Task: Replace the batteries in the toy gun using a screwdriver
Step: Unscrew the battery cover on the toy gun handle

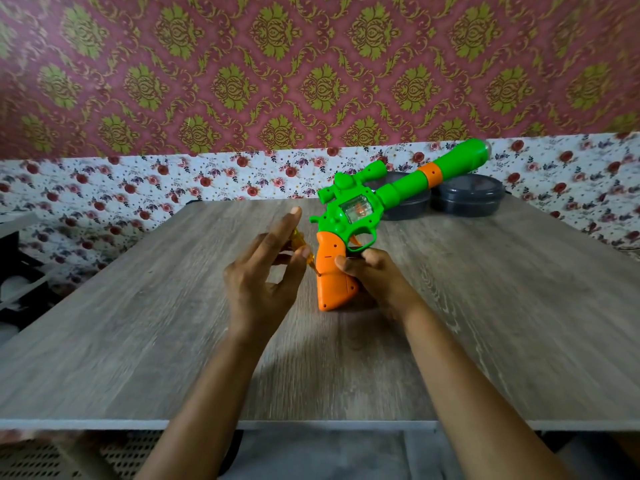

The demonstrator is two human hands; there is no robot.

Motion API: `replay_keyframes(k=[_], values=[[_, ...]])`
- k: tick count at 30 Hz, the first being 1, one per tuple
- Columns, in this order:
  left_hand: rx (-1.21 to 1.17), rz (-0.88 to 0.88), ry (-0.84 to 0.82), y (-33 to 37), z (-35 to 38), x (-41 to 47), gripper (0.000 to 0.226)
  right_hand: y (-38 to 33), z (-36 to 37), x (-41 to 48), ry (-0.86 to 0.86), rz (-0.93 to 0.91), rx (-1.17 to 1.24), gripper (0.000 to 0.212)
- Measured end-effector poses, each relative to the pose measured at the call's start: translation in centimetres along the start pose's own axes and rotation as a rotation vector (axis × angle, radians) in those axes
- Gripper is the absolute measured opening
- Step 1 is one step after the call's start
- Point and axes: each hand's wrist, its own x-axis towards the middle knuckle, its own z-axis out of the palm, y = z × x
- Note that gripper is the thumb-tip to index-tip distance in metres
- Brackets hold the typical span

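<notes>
Toy gun (pixel 360 209) stands on its butt near the middle of the wooden table (pixel 156 306), green barrel angled up and to the right. Your right hand (pixel 377 278) grips the orange grip (pixel 334 282) just under the trigger guard: thumb pressed on the near face, other fingers curled round behind. Your left hand (pixel 263 271) pinches a small amber screwdriver (pixel 300 241) between thumb and fingers, with the index finger straight and pointing up. The screwdriver tip meets the left edge of the grip. The left hand is motion-blurred. Two dark round containers (pixel 467 199) sit at the far edge of the table, behind the barrel.
</notes>
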Motion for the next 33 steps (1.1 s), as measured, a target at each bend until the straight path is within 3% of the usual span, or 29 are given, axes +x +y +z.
replay_keyframes(k=[9,11,15,19,25,33], values=[[0.034,0.04,0.012,-0.26,-0.07,-0.03,0.051,-0.19,-0.04,-0.25,-0.008,-0.007,-0.023,0.018],[0.025,0.047,0.021,-0.19,-0.05,0.03,0.049,-0.21,-0.04,-0.16,-0.006,-0.001,-0.039,0.022],[0.049,0.095,0.026,0.05,-0.03,0.08,0.042,-0.32,-0.01,-0.09,0.007,0.049,-0.099,0.053],[0.073,0.119,0.024,0.08,0.0,0.01,0.041,-0.28,-0.15,0.0,0.003,0.071,-0.097,0.032],[0.046,0.092,-0.036,0.31,0.11,-0.01,0.042,-0.34,-0.07,-0.03,0.016,0.067,-0.129,0.041],[-0.062,0.065,-0.033,0.28,-0.06,0.09,0.038,-0.45,-0.15,-0.16,0.01,0.063,-0.128,0.033]])
